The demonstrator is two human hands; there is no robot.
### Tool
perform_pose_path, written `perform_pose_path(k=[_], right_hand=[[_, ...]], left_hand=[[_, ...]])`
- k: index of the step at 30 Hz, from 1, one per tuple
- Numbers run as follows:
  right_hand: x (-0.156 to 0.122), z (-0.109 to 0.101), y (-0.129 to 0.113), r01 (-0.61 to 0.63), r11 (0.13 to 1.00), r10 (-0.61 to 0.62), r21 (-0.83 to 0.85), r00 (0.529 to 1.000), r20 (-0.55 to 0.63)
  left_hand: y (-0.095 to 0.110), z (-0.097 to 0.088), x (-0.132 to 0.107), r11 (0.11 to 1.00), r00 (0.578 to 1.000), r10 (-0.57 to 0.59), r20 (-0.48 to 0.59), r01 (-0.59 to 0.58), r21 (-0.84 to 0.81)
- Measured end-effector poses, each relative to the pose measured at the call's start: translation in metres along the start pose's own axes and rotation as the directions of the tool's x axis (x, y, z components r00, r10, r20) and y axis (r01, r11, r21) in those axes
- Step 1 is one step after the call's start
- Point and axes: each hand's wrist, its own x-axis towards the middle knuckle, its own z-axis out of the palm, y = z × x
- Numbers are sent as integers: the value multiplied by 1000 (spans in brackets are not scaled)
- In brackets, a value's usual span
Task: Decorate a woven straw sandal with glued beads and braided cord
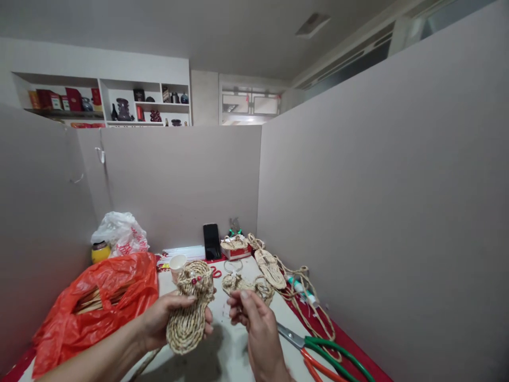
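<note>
My left hand [161, 317] grips a small woven straw sandal [186, 330], with its thumb across the top and its fingers behind the far edge. The sandal tilts up toward me, and red beads [194, 280] sit on its strap. To the right of it, and apart from it, my right hand [259, 323] is raised with thumb and fingertips pinched together. Whatever those fingertips hold, if anything, is too small to make out. Large scissors [294, 336] with green and red handles lie beside my right hand. A straw cord [145, 366] trails on the table below the left wrist.
A red plastic bag [137, 281] of straw strips stands at left, near a paper cup [177, 262]. A phone [212, 241] leans against the back partition. Woven pieces [270, 269], loose rope [318, 302] and small red scissors [215, 272] lie around. Grey partitions [377, 175] enclose the table.
</note>
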Motion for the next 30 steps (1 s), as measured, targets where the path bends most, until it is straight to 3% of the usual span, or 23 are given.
perform_pose_path(k=[3, 8, 17, 23, 30], right_hand=[[4, 1, -11, -18, 998, 18, 54, 1000, 8], [0, 5, -21, -127, 984, 111, 128, 986, 122], [1, 1, -25, -250, 943, 190, 221, 946, 263], [2, 1, -19, -230, 953, 201, 197, 967, 157], [3, -2, -18, -12, 1000, 11, -8, 998, -56]], left_hand=[[-10, 13, -1, 999, 999, -35, 8, 35, 22], [-22, 32, 2, 997, 994, -64, 94, 61, 39], [-32, 38, 13, 993, 982, -96, 163, 106, -49], [-31, 42, 23, 992, 986, -73, 153, 88, -91], [-29, 28, 31, 989, 999, 45, 24, -41, -140]])
